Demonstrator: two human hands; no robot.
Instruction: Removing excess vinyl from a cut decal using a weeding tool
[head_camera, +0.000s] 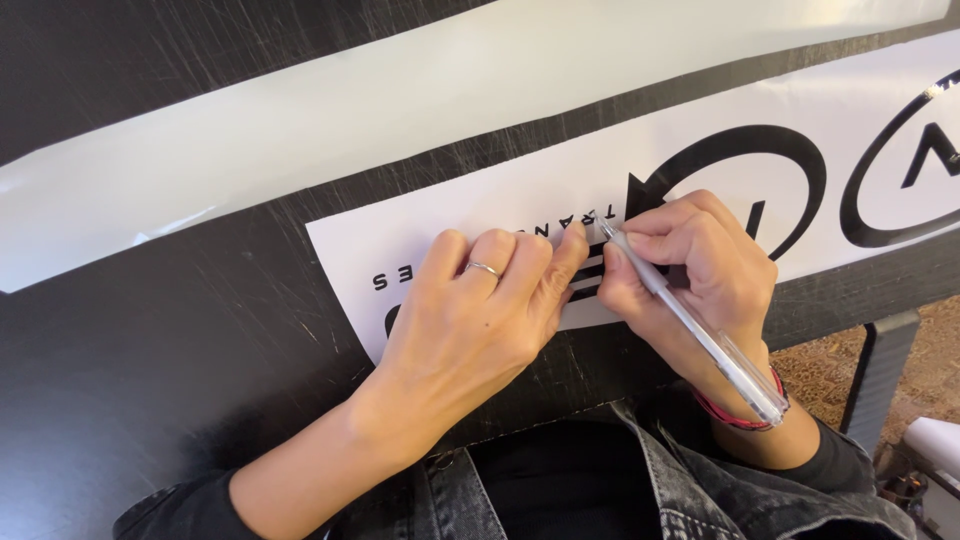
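1. The left hand (470, 320) lies flat with its fingers together on the white printed sheet (860, 120), hiding the black lettering and shapes under the palm. A ring sits on one finger. Its index fingertip touches the tool's tip.
2. The right hand (690, 265) is curled, pinching a clear pen-like tool (700, 335) whose point meets the sheet between the two hands. Whether the tip is a blade or a nib cannot be told. A red band circles that wrist.
3. The sheet runs off the right edge, so its round black marks are cut off.
4. A long glossy white strip (330, 130) lies well above the sheet, crossing the frame.
5. Both rest on a scratched black desk (150, 350).
6. Beyond the desk's right edge, a speckled brown floor (920, 370) shows.
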